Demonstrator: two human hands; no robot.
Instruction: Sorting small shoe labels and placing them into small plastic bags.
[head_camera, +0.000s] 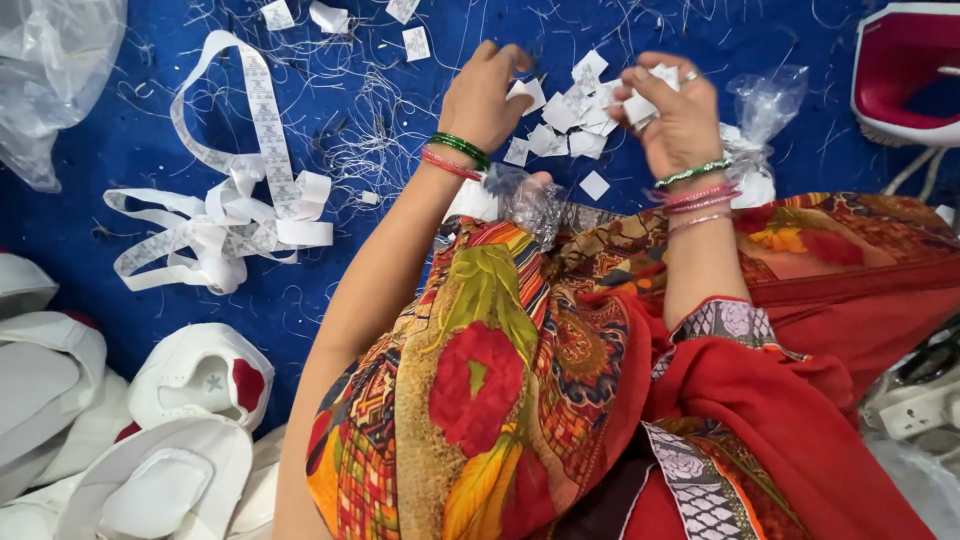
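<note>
The step in hand appears to be sorting of small white paper tags. The left hand (483, 95) hovers over a loose pile of tags (565, 125) lying on the blue cloth (100, 210), just past the person's knee. Its fingers are curled; motion blur hides the fingertips, so whether they pinch a tag cannot be told. The right hand (672, 115) is closed around a small bunch of tags (645, 100), held just above and to the right of the pile.

As a judgement, the next move calls for a fine fingertip pinch to lift a single tag from the pile without dragging its neighbours.

Count:
- Tags in the pile: roughly a dozen; overlap prevents an exact figure.
- Stray tags at the top edge: four (415, 42).
- Uncut white ribbon strip (235, 215): one tangled length, well left of the pile.
- Clear plastic bags: one crumpled at the knee (530, 200), one beside the right wrist (765, 105), one at the top-left corner (50, 70).
- White shoe pieces (195, 375): several stacked at lower left.
- Loose threads (375, 140) lie scattered on the cloth.
</note>
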